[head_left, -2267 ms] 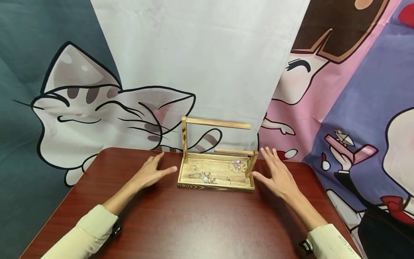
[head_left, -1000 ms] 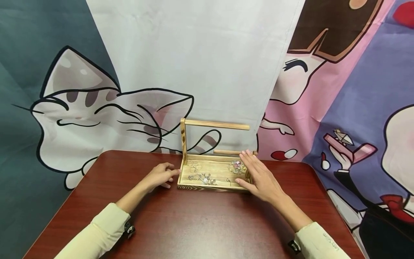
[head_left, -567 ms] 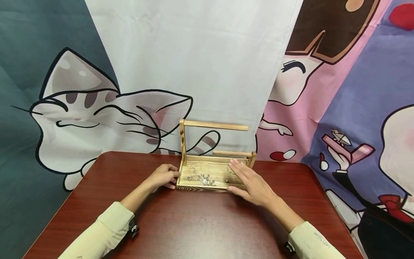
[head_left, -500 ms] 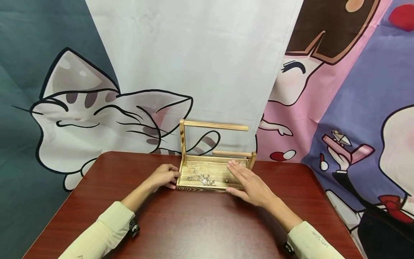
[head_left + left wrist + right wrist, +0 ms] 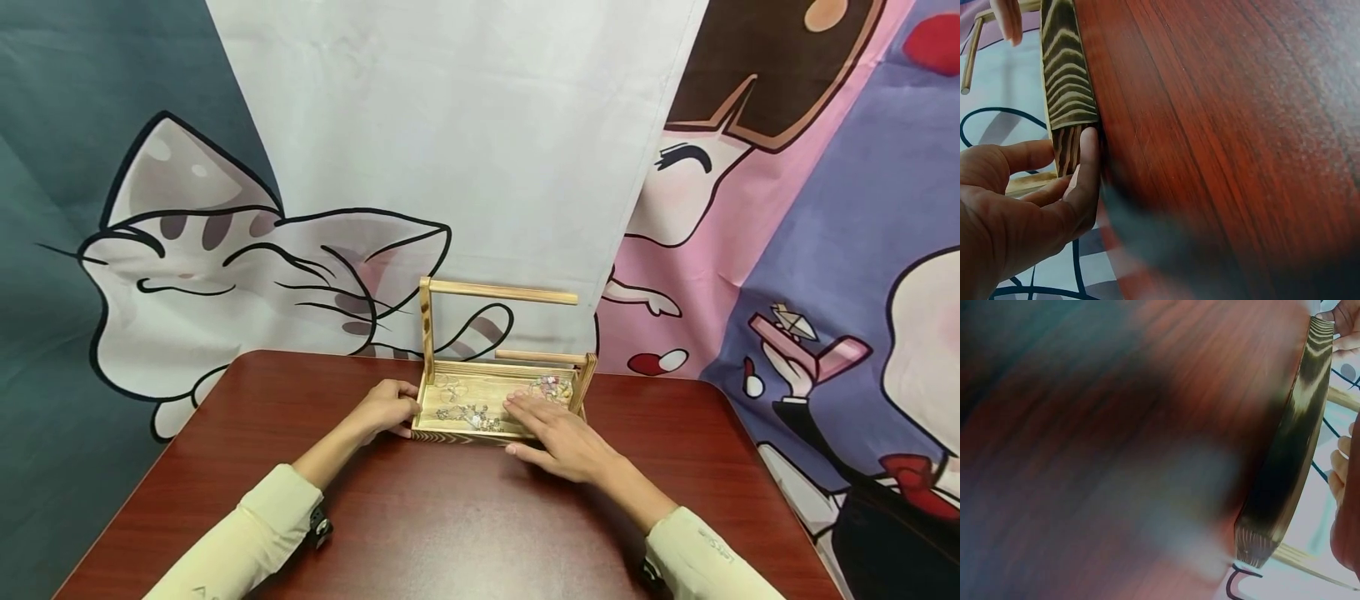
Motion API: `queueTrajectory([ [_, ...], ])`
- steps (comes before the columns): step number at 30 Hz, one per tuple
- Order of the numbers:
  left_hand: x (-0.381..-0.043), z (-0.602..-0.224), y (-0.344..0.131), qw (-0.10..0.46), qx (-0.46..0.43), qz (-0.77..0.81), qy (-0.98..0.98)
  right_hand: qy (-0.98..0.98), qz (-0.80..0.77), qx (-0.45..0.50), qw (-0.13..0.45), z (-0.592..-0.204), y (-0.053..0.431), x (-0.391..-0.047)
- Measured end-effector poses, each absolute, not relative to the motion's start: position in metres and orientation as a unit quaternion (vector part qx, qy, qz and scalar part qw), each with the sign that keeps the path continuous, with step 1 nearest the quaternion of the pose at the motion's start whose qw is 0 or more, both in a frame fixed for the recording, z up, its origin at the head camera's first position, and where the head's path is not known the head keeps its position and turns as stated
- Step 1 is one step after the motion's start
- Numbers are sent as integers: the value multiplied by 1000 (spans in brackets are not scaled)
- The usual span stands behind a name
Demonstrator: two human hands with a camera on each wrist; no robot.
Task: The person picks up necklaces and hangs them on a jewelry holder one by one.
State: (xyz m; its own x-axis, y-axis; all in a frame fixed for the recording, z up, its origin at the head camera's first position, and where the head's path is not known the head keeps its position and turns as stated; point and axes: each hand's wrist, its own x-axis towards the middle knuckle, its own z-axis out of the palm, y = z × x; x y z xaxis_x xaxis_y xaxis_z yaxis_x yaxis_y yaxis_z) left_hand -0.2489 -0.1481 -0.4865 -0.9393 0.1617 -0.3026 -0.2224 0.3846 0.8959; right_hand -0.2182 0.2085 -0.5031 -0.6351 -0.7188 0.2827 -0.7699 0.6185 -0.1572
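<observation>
A wooden jewelry stand (image 5: 465, 436) sits on the table, with a shallow tray base and two horizontal bars. My left hand (image 5: 381, 408) grips the tray's left end; in the left wrist view, fingers (image 5: 1087, 156) lie on both sides of that corner. Over the tray's front right part is my right hand (image 5: 558, 437), its fingers straight and partly hiding the tray. Inside lie silvery charm jewelry (image 5: 474, 417), thin rings or hoops (image 5: 450, 387) and a multicoloured beaded piece (image 5: 553, 386). Whether the right fingertips touch anything is unclear.
The stand's upper bar (image 5: 502, 292) and lower bar (image 5: 540, 357) rise above the tray. A reddish-brown table (image 5: 420, 517) extends in front, and a cartoon-printed cloth (image 5: 480, 150) hangs right behind its far edge.
My left hand has moved right and taken hold of the tray's left end. My right hand has moved left from beside the stand's right end to above the tray's front, uncovering the beaded piece again.
</observation>
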Motion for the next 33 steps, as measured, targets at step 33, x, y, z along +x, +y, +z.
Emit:
queueTrajectory([
  [33,-267,-485,-154,257,-87,603,750,-897,121,425,-29,-510,155,-227],
])
